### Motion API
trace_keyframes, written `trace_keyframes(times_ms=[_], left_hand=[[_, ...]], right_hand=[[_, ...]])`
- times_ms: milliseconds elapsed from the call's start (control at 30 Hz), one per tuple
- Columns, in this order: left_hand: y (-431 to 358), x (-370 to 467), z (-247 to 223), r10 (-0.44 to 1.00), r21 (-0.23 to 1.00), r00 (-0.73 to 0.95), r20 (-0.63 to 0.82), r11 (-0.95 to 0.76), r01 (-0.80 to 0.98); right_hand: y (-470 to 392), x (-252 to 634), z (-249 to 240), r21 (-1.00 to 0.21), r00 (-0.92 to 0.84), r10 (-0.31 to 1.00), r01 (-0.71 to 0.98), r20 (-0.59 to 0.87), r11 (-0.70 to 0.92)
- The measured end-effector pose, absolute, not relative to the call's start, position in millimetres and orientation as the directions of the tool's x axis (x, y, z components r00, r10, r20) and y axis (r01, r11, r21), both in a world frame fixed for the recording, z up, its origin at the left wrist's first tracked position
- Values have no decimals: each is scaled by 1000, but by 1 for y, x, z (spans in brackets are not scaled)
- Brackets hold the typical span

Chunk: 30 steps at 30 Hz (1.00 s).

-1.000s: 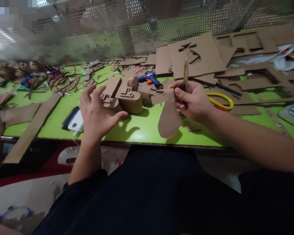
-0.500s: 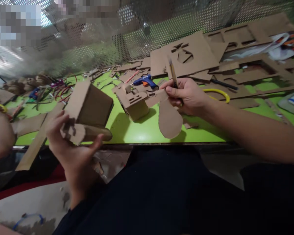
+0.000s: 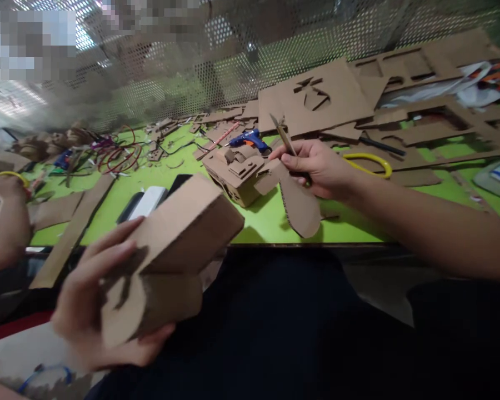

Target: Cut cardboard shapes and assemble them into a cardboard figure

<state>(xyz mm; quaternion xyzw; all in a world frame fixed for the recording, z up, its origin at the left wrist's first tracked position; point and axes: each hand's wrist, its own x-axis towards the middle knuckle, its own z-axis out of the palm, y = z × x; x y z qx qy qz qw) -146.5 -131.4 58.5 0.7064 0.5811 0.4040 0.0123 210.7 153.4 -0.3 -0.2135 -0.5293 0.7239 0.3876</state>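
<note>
My left hand grips a folded cardboard box with a rounded section on its lower side, held tilted in front of the table edge. Between the fingers and thumb of my right hand are a cardboard piece with a rounded flap and a slim pointed tool sticking upward; its exact kind is unclear. Just left of that hand, a small cardboard box with slots and curled parts stands on the green table.
Behind the small box lies a blue glue gun. Cut cardboard sheets and yellow-handled scissors are at the right. A white device and a cardboard strip lie left. Another person's hand is at far left.
My left hand has brought the box down, toward me and turned it, uncovering the white device. In my right hand the flap and pointed tool have tilted slightly.
</note>
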Motion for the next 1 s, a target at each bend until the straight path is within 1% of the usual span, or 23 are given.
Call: trace_keyframes(times_ms=[33,67,100,167,200,300,500,600,667,733,800,867,900,967,1000], left_hand=[[-130,-138,55,829,487,95,551,-411,771],[-125,-128,50,820,499,152,552,-471,727],[-119,-116,45,832,512,226,506,-500,698],[-102,-92,35,853,526,282,439,-499,689],[-92,-81,31,860,519,289,421,-489,701],[-63,-63,18,864,478,257,433,-462,747],[-34,-64,-9,860,405,202,468,-412,816],[-31,-66,-13,850,395,195,490,-416,819],[-30,-64,-10,823,459,132,553,-433,776],[-28,-56,-1,783,579,13,621,-470,666],[-26,-45,11,778,686,-81,623,-494,534],[-23,-34,25,829,763,-81,554,-466,448],[-22,-28,31,868,817,-66,492,-435,379],[-19,-20,41,928,913,-34,372,-359,193],[-18,-17,44,943,938,-27,333,-328,110]], right_hand=[[154,210,-1,-931,-578,808,-346,112,-118],[156,212,0,-931,-542,831,-354,126,-90],[158,214,2,-933,-505,852,-355,137,-60],[163,221,9,-940,-441,885,-340,151,-9],[165,225,13,-945,-421,894,-326,155,11],[168,232,21,-954,-405,898,-294,170,48],[158,222,18,-943,-458,865,-330,205,48],[151,216,18,-940,-470,855,-338,219,55],[145,214,19,-936,-471,852,-345,229,61],[136,211,21,-932,-469,848,-356,248,75],[124,208,23,-926,-458,846,-363,273,102],[110,206,26,-921,-432,852,-366,297,135],[104,204,28,-919,-420,852,-361,312,159],[91,201,33,-915,-402,847,-341,349,216],[85,200,35,-912,-396,841,-331,369,244]])
